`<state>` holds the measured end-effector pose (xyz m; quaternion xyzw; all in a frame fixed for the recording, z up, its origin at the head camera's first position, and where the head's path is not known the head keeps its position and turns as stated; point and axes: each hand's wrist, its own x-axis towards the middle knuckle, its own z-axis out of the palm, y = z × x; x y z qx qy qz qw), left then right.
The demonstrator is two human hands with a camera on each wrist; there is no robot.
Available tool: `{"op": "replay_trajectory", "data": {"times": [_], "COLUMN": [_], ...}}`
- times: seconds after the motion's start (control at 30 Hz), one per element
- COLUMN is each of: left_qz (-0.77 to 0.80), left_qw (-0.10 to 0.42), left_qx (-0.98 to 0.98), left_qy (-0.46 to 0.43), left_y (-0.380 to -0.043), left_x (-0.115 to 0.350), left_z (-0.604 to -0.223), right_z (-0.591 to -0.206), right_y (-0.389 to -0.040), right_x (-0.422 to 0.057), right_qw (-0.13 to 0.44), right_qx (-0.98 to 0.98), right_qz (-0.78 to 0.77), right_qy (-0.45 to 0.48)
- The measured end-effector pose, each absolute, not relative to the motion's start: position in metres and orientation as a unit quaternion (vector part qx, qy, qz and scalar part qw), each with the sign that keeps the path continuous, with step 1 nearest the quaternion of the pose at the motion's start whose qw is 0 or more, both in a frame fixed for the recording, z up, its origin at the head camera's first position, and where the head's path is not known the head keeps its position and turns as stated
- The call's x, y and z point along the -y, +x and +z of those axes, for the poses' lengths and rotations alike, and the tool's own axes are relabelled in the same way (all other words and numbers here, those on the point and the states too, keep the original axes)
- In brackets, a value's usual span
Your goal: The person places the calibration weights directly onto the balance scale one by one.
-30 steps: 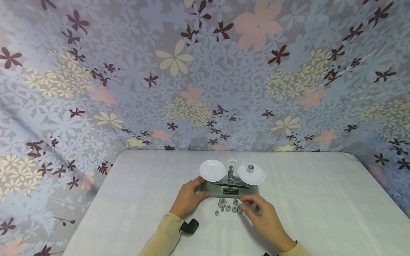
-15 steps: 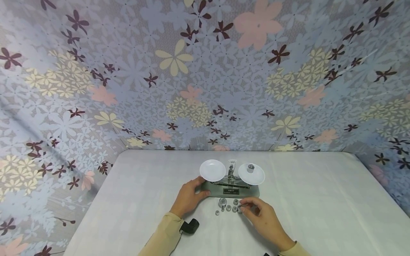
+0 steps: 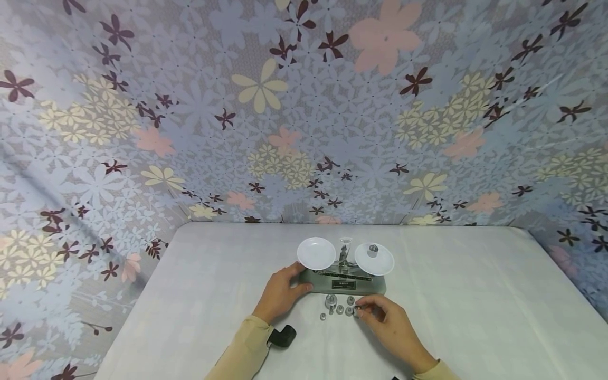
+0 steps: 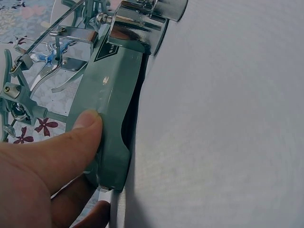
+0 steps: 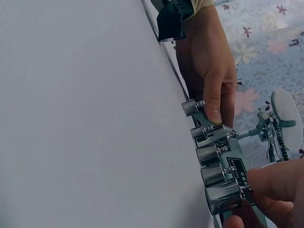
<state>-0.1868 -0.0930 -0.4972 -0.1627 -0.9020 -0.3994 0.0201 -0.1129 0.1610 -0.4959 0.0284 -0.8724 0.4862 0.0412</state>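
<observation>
My left hand [image 3: 281, 294] grips the left end of a green balance scale [image 3: 323, 282], its thumb on the front of the base [image 4: 111, 90] in the left wrist view. My right hand [image 3: 391, 324] is in front of the scale's right end. Its thumb and fingers pinch a shiny metal weight [image 5: 223, 197] by its knob, at the right end of the group in the head view. Several other knobbed weights [image 3: 331, 301] of differing sizes stand just left of it. One more weight [image 3: 373, 250] sits on the right white pan [image 3: 381, 265]; the left pan [image 3: 315, 253] bears nothing.
The scale stands on a white-covered table [image 3: 214, 264], towards its back edge. A flower-patterned wall covering [image 3: 304, 116] rises behind and on both sides. A black wrist mount [image 3: 282, 336] sticks out from the left sleeve.
My right thumb and fingers have closed in on the rightmost weight in front of the scale. My left hand keeps its hold, and the scale stays where it was.
</observation>
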Motion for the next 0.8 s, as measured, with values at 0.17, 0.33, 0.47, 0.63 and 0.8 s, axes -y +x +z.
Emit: {"op": "replay_trajectory", "data": {"times": [0.17, 0.33, 0.47, 0.63, 0.8], "left_qz": [-0.397, -0.396, -0.396, -0.398, -0.4], "left_qw": [0.02, 0.019, 0.019, 0.017, 0.016], "left_qx": [0.903, 0.903, 0.904, 0.903, 0.902], "left_qy": [-0.163, -0.164, -0.163, -0.161, -0.161], "left_y": [-0.187, -0.1866, -0.1866, -0.1861, -0.1859], "left_x": [0.0927, 0.093, 0.0932, 0.0928, 0.0925], "left_z": [-0.4974, -0.4965, -0.4965, -0.4959, -0.4955], "right_z": [-0.496, -0.4964, -0.4969, -0.4977, -0.4974], "right_y": [-0.1131, -0.1142, -0.115, -0.1154, -0.1149], "right_x": [-0.1604, -0.1596, -0.1593, -0.1594, -0.1599], "right_qw": [0.035, 0.037, 0.035, 0.033, 0.035], "right_qx": [0.876, 0.883, 0.885, 0.887, 0.887], "right_qz": [0.481, 0.468, 0.464, 0.46, 0.459], "right_qy": [0.024, 0.021, 0.02, 0.016, 0.015]}}
